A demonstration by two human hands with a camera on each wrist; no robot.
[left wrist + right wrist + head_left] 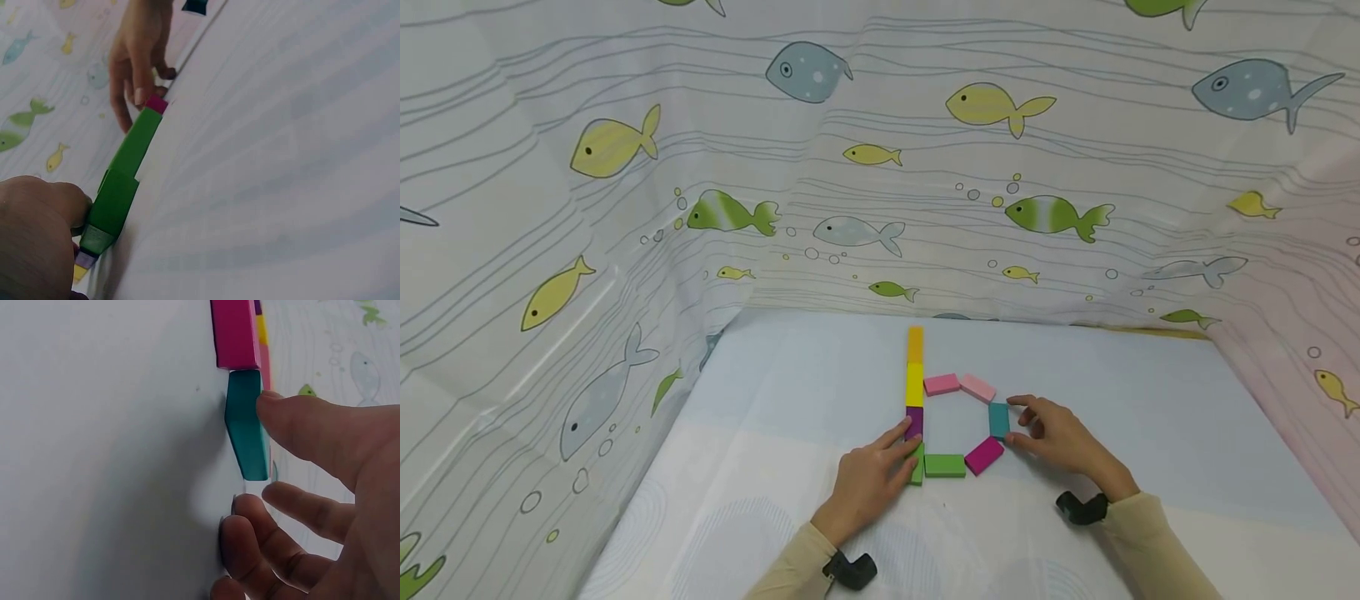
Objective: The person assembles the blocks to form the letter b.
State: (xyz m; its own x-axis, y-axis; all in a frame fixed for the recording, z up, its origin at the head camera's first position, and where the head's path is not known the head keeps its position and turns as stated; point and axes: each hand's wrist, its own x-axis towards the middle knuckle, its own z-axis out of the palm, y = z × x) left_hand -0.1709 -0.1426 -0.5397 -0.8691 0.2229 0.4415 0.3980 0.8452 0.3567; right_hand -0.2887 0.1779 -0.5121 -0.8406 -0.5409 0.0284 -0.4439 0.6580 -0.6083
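Fingers of my left hand (868,479) rest on the lower part of an upright line of blocks, touching the purple block (913,413) and the near green block (917,477). Above these in the line lie a yellow block (914,384) and an orange block (915,344). My right hand (1056,433) is at the teal block (998,420), its thumb (294,415) against the block's side. The index fingertip is by the block's far end, slightly apart in the right wrist view; the other fingers are loosely bent.
From the line, a curve of blocks bulges right: a pink block (942,384), a light pink block (977,387), the teal one, a magenta block (984,456) and a second green block (944,466). Fish-patterned curtains (880,192) stand around the pale table (790,383).
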